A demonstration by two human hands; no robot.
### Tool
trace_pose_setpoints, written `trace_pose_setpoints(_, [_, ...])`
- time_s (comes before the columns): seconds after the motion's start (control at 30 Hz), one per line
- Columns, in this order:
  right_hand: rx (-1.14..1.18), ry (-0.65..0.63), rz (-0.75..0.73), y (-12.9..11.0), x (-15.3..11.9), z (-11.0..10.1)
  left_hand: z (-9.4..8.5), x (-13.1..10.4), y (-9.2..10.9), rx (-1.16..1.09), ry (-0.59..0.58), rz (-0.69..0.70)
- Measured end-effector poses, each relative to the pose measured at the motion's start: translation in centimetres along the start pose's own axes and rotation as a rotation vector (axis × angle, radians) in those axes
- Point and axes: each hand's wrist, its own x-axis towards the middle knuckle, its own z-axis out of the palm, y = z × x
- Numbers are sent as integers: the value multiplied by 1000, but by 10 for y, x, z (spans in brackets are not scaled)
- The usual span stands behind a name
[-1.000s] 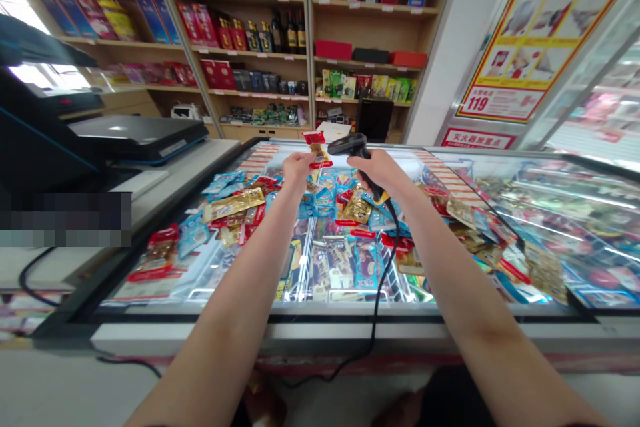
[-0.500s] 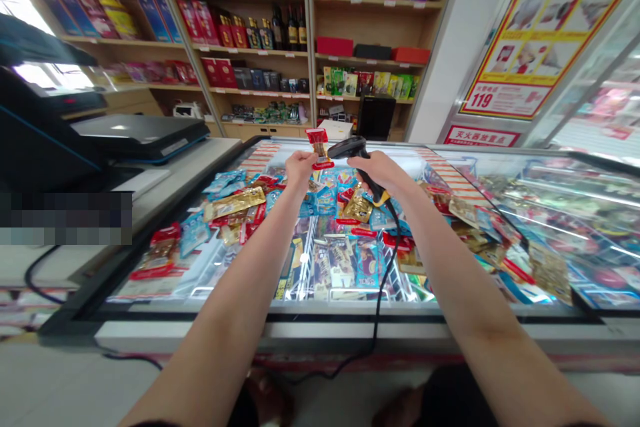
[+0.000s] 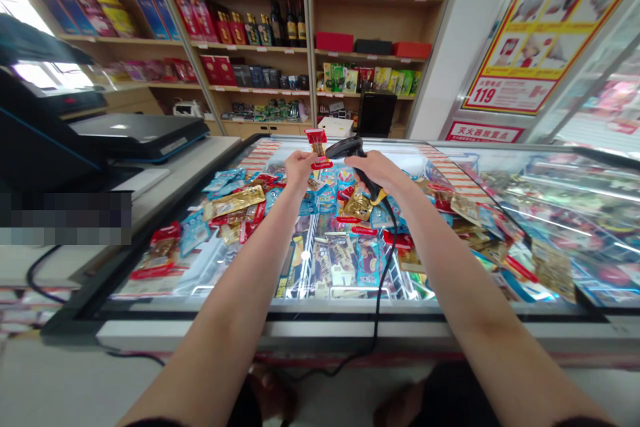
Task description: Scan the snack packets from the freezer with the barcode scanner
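Observation:
Between the fingertips of my left hand (image 3: 299, 168) is a small red snack packet (image 3: 316, 141), held upright by its right-hand neighbour, the scanner's head. My right hand (image 3: 375, 168) is wrapped round the grip of a black barcode scanner (image 3: 345, 147) with a yellow collar at its base. The scanner's head points left and lies close beside the packet; whether they touch I cannot tell. A black cable (image 3: 385, 267) hangs from the scanner over the front edge. Beneath both hands, blue, red and gold snack packets (image 3: 235, 201) lie scattered on the glass top of a freezer (image 3: 200, 328).
On the left counter stand a dark scale (image 3: 140, 137) and a black machine (image 3: 40, 127). More packets (image 3: 500, 240) lie to the right. Wooden shelves (image 3: 240, 47) with boxes and bottles rise behind. A red-and-white poster (image 3: 545, 33) hangs at right.
Both hands keep almost the same pose, packet and scanner still held close together. The view has shifted very slightly.

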Motion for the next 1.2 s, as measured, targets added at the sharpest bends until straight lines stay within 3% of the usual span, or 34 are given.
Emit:
trace_pose_setpoints(0.27, [-34,4,1,-2,-2,-3,1,-9,5,28,-1,-26])
trace_pose_setpoints(0.43, [20,60,-31,-5,0,-22,13,-22,6,14,-30,-88])
trace_pose_setpoints(0.63, [-45,282,-35,-14,-6,-65,61,-45,3,46,-203,-95])
trace_pose_setpoints(0.73, [-89,409,-46,-12,-7,-91,90,-57,1,119,-273,-76])
trace_pose_setpoints(0.83, [-84,497,-63,-2,-5,-113,107,-69,-5,300,-348,-6])
trace_pose_setpoints(0.93, [-123,555,23,11,-4,-127,111,-79,-12,520,-448,68])
trace_pose_setpoints(1.03, [-159,562,113,22,-2,-132,107,-87,-16,602,-491,100])
trace_pose_setpoints(1.2, [-135,519,100,25,0,-127,91,-88,-8,710,-517,163])
